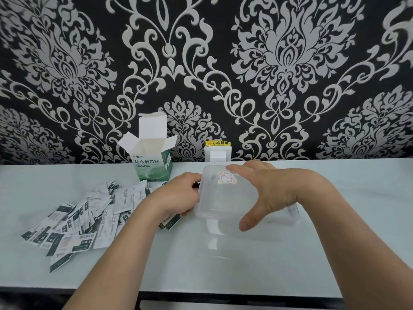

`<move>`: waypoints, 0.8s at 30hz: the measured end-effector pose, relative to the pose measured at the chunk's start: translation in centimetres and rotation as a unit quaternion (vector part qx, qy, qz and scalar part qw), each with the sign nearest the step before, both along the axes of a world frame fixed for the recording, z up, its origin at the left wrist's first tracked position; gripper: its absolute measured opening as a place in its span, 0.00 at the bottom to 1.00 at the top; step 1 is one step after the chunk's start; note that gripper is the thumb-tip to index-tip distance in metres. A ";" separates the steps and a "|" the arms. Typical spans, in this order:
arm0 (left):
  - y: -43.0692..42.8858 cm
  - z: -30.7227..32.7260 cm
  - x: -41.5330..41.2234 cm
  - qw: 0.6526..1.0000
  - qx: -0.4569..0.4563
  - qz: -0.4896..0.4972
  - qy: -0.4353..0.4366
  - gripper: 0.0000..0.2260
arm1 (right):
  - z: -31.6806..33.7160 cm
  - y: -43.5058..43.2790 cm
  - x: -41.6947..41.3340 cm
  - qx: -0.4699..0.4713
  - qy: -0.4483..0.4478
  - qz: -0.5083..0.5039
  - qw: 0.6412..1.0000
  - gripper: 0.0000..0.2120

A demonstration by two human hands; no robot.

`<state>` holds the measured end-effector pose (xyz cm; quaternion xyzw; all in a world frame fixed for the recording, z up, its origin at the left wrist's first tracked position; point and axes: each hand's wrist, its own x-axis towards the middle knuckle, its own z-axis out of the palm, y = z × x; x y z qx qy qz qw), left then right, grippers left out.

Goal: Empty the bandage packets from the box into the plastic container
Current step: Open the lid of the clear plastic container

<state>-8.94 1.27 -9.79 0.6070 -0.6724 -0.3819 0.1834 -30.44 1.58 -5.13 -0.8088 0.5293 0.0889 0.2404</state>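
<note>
Left hand (176,193) and right hand (274,191) clamp plastic container (214,198) sides; likely light, slick, flexible; bandage packets (73,220) loose leftward.

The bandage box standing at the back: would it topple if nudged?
Probably: the box stands upright, flaps open, with packets scattered beside it, so it is likely near empty and light. Its thin card probably crushes easily.
</note>
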 end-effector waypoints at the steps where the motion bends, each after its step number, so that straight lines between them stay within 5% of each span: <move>1: 0.0 0.0 0.0 1.000 0.002 0.000 -0.001 0.10 | 0.0 0.0 -0.1 -0.011 -0.027 0.001 1.000 0.57; 10: 0.4 0.5 0.5 1.000 0.014 0.021 0.013 0.13 | 0.3 -0.4 -1.4 -0.014 -0.269 -0.014 0.963 0.45; 15: 0.7 0.7 0.9 0.998 0.030 0.028 0.037 0.13 | 0.6 -1.6 -5.2 0.029 -0.554 -0.147 0.819 0.40; 17: 0.7 0.9 0.9 0.997 0.043 0.041 0.051 0.14 | -0.9 -2.4 -6.9 0.016 -0.520 -0.255 0.815 0.42; 20: 0.4 1.1 0.8 0.991 0.071 0.072 0.091 0.17 | -3.6 -3.3 -8.3 -0.007 -0.338 -0.375 0.863 0.45; 24: 0.3 1.4 0.6 0.987 0.088 0.081 0.112 0.16 | -6.2 -3.5 -8.8 -0.032 -0.058 -0.383 0.921 0.60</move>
